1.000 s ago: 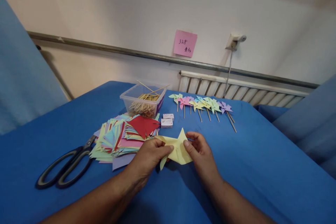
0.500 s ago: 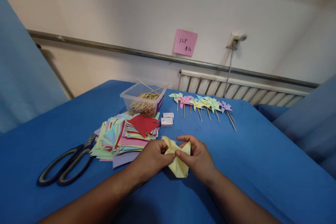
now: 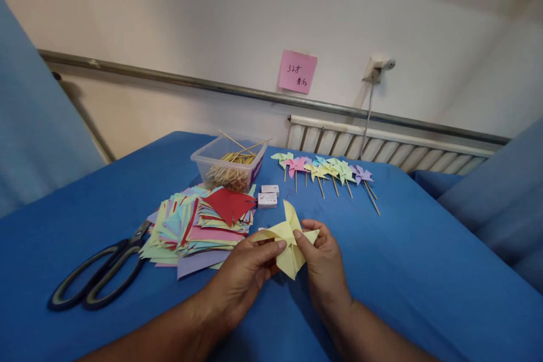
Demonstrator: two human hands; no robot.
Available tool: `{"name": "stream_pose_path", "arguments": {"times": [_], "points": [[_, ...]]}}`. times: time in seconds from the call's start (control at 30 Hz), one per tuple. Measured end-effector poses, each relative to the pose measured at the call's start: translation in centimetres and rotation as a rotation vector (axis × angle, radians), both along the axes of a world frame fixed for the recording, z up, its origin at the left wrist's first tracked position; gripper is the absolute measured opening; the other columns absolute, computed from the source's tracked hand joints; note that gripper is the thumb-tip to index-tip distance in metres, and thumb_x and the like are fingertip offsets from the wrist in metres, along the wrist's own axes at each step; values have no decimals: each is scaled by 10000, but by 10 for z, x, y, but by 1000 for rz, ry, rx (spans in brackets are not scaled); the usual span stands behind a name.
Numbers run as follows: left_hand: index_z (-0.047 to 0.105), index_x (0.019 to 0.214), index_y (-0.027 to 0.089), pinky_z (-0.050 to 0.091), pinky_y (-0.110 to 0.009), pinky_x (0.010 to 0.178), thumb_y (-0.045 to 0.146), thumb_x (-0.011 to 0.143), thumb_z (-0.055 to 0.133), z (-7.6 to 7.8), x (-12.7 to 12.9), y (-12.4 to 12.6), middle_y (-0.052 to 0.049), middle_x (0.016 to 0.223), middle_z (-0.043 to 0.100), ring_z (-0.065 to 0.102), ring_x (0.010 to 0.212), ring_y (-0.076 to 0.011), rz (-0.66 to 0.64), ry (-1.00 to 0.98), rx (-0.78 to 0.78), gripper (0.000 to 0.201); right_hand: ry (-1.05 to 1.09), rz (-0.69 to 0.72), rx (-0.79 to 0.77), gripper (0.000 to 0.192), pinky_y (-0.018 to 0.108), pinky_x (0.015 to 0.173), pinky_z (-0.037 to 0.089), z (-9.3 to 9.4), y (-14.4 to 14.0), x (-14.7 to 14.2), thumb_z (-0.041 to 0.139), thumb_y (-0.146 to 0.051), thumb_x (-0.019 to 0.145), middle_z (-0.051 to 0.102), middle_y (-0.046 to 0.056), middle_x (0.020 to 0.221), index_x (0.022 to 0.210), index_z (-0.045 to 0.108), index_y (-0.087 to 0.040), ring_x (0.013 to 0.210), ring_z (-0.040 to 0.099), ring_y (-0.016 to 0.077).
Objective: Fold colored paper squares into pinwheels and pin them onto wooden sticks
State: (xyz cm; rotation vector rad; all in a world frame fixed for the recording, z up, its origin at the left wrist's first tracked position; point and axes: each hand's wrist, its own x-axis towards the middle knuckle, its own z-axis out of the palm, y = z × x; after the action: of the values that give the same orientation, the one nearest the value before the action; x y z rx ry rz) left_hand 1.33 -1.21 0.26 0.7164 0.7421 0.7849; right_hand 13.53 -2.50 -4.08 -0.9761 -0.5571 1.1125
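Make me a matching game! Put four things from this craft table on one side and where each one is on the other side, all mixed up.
Things:
1. yellow paper pinwheel
2. scissors
3. wooden sticks
4. pink note

Places:
A. stuck on the wall
B. in the clear plastic box
C. between the left hand and right hand
D. flat on the blue cloth, left of the stack of coloured paper

Pairs: 1-C, 2-D, 3-B, 4-A
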Motion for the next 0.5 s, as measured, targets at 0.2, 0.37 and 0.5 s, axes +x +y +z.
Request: {"name": "stream_pose_path", "arguments": {"times": [0.2,0.37,0.5], "points": [[666,848,142,463,-301,716,245,675,710,-2,-1,0,-76,813,700,621,726,-182,26,46,21,206,-35,39,-5,366,254,492,505,4,-5,-2,739,-325,664,670,-22,656,911,502,-196,505,623,142],[677,848,139,465,-299,699,246,651,728,-2,-2,2,-64,763,697,616,691,-175,61,93,15,229,-38,141,34,291,247,525,492,7,-12,-1,690,-343,723,685,-1,691,904,521,-190,529,625,135],[694,846,136,466,-295,682,288,657,717,-1,-3,4,-67,747,696,610,684,-181,54,107,40,244,-84,154,34,308,254,538,485,6,-15,2,676,-357,733,672,3,665,950,550,-180,552,620,146]]}}
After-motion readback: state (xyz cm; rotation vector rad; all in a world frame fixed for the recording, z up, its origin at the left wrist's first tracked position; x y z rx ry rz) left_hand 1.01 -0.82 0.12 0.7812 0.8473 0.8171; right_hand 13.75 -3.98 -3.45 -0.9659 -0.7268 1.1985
